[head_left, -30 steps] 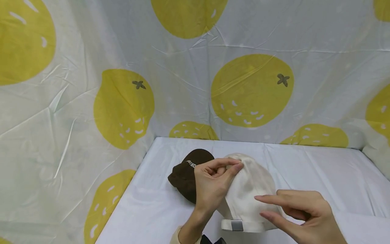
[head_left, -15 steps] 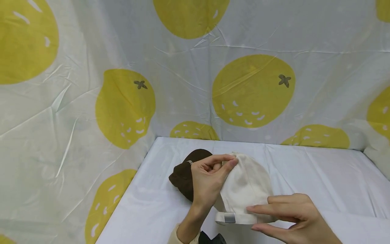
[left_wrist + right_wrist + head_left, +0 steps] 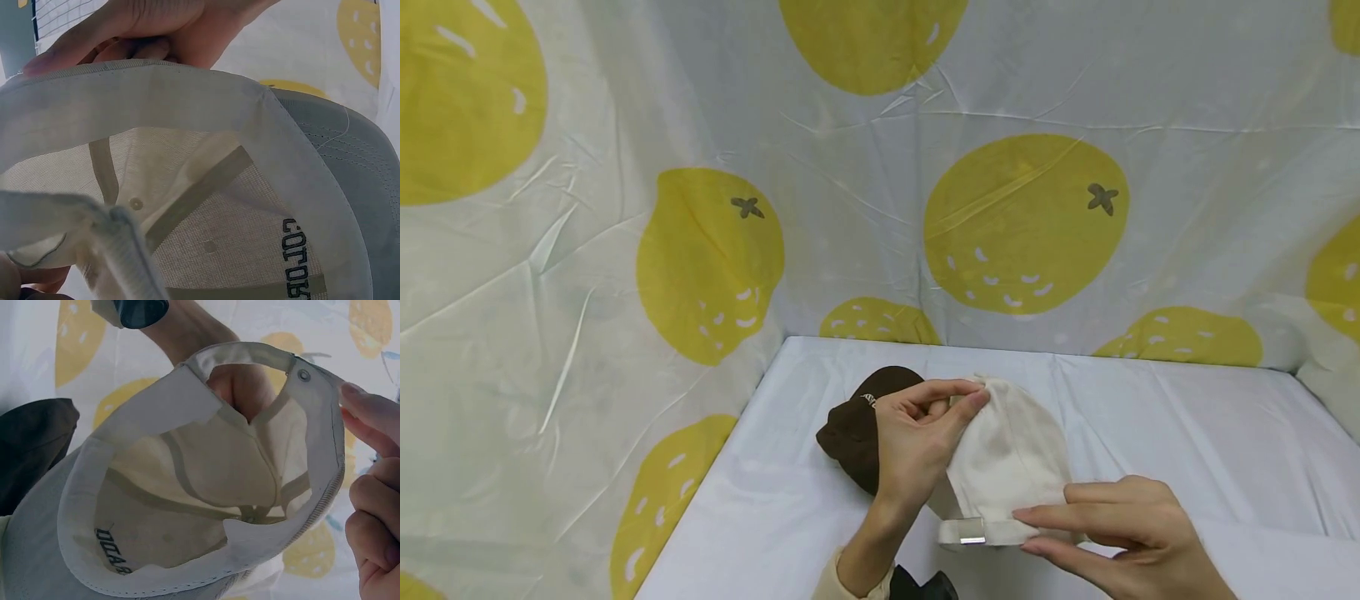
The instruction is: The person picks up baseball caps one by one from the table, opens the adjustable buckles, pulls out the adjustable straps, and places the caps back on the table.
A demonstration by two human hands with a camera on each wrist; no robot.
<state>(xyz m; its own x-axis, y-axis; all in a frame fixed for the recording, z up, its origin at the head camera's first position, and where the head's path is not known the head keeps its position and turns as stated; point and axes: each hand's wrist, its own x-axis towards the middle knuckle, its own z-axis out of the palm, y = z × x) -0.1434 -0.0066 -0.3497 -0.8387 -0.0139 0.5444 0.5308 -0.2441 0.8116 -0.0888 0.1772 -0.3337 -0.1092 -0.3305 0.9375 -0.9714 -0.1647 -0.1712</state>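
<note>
Held upright in the head view is a white baseball cap [image 3: 1011, 458], its back strap with a metal buckle [image 3: 972, 531] low and towards me. My left hand [image 3: 917, 437] pinches the top of its crown between thumb and index finger. At the lower right, my right hand [image 3: 1123, 529] has thumb and index finger at the band beside the strap. The right wrist view looks into the cap's hollow [image 3: 206, 469], where the right fingertips meet the rim by an eyelet. Dark embroidery [image 3: 294, 259] shows inside in the left wrist view.
A dark brown cap [image 3: 853, 437] with white lettering lies left of the white one, partly hidden by my left hand. White cloth [image 3: 1187, 425] covers the table. Lemon-print curtains [image 3: 850, 208] rise behind it and at the sides.
My right hand has come left and down from beside the white cap to its lower band. The cap and left hand have shifted slightly left, and the crown has flattened.
</note>
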